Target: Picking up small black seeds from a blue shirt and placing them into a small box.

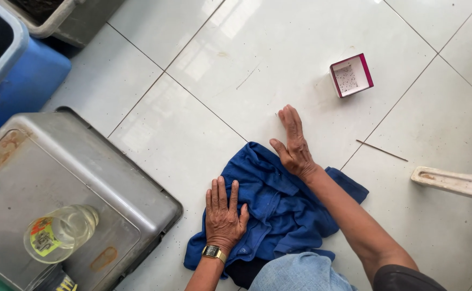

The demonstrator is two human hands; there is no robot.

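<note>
Two hands lie flat with fingers spread at centre frame: left hand [223, 214] pressing the blue cloth [279, 210], right hand [294, 143] on the tiled floor [193, 43] at its edge.

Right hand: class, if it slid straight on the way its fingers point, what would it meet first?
Probably nothing: the right hand points up-screen over bare floor tiles; the small pink-rimmed box lies off to the side.

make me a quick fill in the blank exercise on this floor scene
1. The left hand presses flat on a ____ cloth.
2. On the left wrist sits a ____.
3. The right hand rests partly on the white ____ floor.
4. The small open box has ____ sides.

Missing words: blue; watch; tiled; pink
</note>
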